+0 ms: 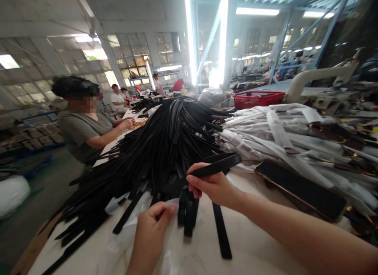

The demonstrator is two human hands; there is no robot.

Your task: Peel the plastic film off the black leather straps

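My right hand [217, 187] is closed round a black belt strap [220, 164], which bends in a loop above the table. My left hand [152, 229] pinches the edge of a clear plastic sleeve [172, 204] between thumb and fingers. The rest of the sleeve lies crumpled on the white table and is hard to trace. Just ahead of both hands a large heap of black straps [174, 141] spreads over the table. Several strap ends [188, 218] hang down between my hands, and one flat strap end [222, 235] lies below my right wrist.
A phone [299, 188] lies to the right, beside belts wrapped in white sleeves [265, 129]. Behind them are a red basket [258, 99] and a sewing machine [321, 80]. Across the table's left side a co-worker [85, 125] handles small gold-coloured pieces [138, 124].
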